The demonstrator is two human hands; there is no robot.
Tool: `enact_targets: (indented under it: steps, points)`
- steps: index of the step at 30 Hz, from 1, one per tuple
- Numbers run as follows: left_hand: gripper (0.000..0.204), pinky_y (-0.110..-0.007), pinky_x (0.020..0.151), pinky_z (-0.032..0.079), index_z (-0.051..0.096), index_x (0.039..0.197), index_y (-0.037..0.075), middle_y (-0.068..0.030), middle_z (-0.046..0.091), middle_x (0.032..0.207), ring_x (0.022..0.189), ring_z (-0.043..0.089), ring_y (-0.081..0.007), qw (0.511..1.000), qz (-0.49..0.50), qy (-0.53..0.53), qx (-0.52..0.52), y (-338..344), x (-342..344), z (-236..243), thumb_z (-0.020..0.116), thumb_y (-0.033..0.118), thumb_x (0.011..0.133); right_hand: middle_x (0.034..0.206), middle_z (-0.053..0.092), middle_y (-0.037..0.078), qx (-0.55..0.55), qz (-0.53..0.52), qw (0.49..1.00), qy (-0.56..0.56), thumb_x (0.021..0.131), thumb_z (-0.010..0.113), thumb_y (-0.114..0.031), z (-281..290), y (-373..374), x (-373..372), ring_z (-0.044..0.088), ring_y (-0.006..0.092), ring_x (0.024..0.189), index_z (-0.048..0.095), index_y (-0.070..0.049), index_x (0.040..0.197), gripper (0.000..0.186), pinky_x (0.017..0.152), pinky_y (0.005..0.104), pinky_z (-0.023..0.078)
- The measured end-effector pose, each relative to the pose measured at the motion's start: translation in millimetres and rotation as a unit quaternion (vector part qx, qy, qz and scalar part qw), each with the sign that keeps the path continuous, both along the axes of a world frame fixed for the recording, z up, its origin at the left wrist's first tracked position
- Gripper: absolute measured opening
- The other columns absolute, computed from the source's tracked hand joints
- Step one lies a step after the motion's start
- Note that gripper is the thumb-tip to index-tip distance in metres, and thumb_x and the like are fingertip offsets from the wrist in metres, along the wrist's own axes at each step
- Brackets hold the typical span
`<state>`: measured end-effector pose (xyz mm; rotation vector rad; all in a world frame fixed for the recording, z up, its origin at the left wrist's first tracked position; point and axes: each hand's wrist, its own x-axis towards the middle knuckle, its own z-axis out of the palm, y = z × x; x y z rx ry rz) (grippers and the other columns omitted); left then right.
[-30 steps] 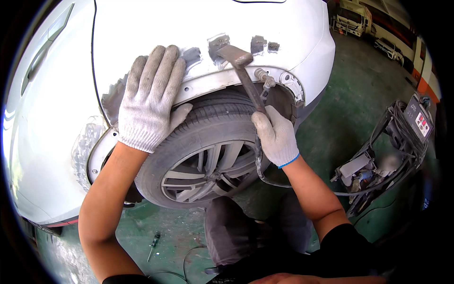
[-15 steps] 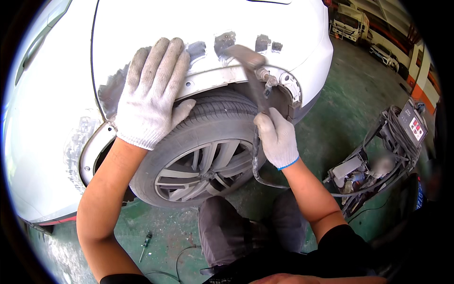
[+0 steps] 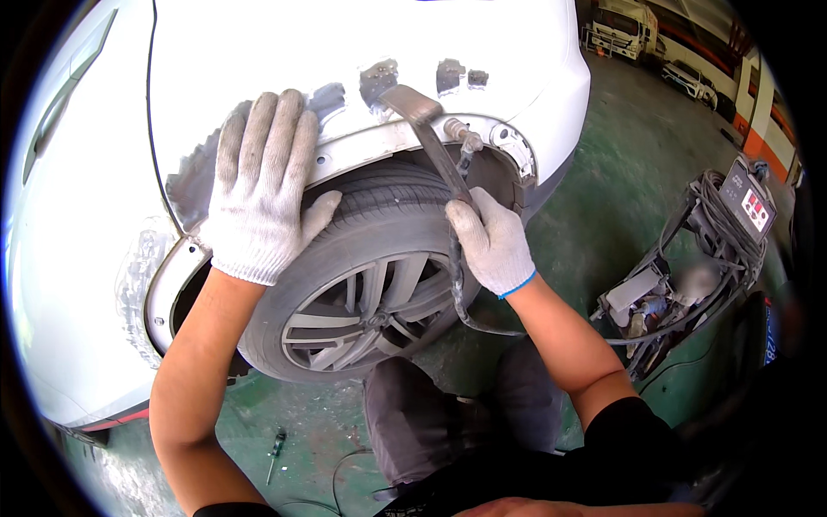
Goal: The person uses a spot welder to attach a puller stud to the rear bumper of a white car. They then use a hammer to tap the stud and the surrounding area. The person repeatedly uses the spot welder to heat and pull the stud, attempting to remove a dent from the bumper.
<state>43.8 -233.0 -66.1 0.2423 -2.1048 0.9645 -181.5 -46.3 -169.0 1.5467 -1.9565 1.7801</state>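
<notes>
White-gloved, your right hand [image 3: 493,244] closes firmly round the metal tool [image 3: 436,150], its head at a grey patch [image 3: 377,76] on the car panel [image 3: 508,52] above the wheel [image 3: 379,317], your left hand [image 3: 261,194] flat, fingers extended, against that panel.

Vehicle workshop; patchy car bodywork [image 3: 345,52]; parked truck [image 3: 622,28]

The gloved left hand [image 3: 263,189] hides part of the grey patch [image 3: 194,183] beneath it, while the gloved right hand [image 3: 491,241] conceals the metal tool's [image 3: 438,153] lower end. The top edge crops the white car [image 3: 482,34]; a rounded shape [image 3: 699,280] in the equipment cart [image 3: 751,198] is blurred.
</notes>
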Motion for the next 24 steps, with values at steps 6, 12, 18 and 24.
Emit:
enact_targets:
  steps: [6, 12, 18, 24]
  points:
    - [0.100, -0.059, 0.132, 0.020, 0.043, 0.162, 0.004, -0.0211, 0.038, 0.172, 0.162, 0.031, -0.0409, 1.000, 0.015, 0.002, 0.008, -2, -3, -13, 0.087, 0.042, 0.080, 0.074, 0.059, 0.018, 0.000, 0.022, 0.999, -0.026, 0.108, 0.065, -0.042, 1, 6, 4, 0.059, 0.0319, 0.066, 0.065, -0.001, 0.096, 0.042, 0.068, 0.0423, 0.051]
    - [0.100, -0.059, 0.133, 0.020, 0.042, 0.163, 0.004, -0.0218, 0.038, 0.172, 0.162, 0.031, -0.0417, 1.000, 0.020, 0.006, 0.013, 1, -4, -15, 0.086, 0.042, 0.082, 0.074, 0.060, 0.018, -0.015, 0.034, 0.999, -0.021, 0.108, 0.066, -0.044, 0, 8, 5, 0.060, 0.0328, 0.068, 0.066, -0.001, 0.097, 0.044, 0.068, 0.0429, 0.051]
    - [0.099, -0.061, 0.132, 0.019, 0.041, 0.163, 0.003, -0.0232, 0.039, 0.171, 0.162, 0.030, -0.0429, 0.999, 0.037, -0.001, 0.012, 3, -4, -14, 0.085, 0.042, 0.083, 0.073, 0.058, 0.015, -0.043, 0.039, 0.993, -0.104, 0.110, 0.064, -0.042, -14, 8, -9, 0.059, 0.0239, 0.067, 0.063, -0.001, 0.094, 0.044, 0.066, 0.0401, 0.050]
    - [0.096, -0.062, 0.131, 0.020, 0.043, 0.161, 0.002, -0.0248, 0.041, 0.168, 0.161, 0.031, -0.0448, 0.999, 0.036, 0.013, -0.003, 1, -8, -16, 0.083, 0.043, 0.084, 0.073, 0.059, 0.012, -0.086, 0.074, 0.984, -0.139, 0.110, 0.064, -0.037, -26, 8, -7, 0.056, 0.0179, 0.067, 0.065, -0.001, 0.098, 0.038, 0.065, 0.0370, 0.050]
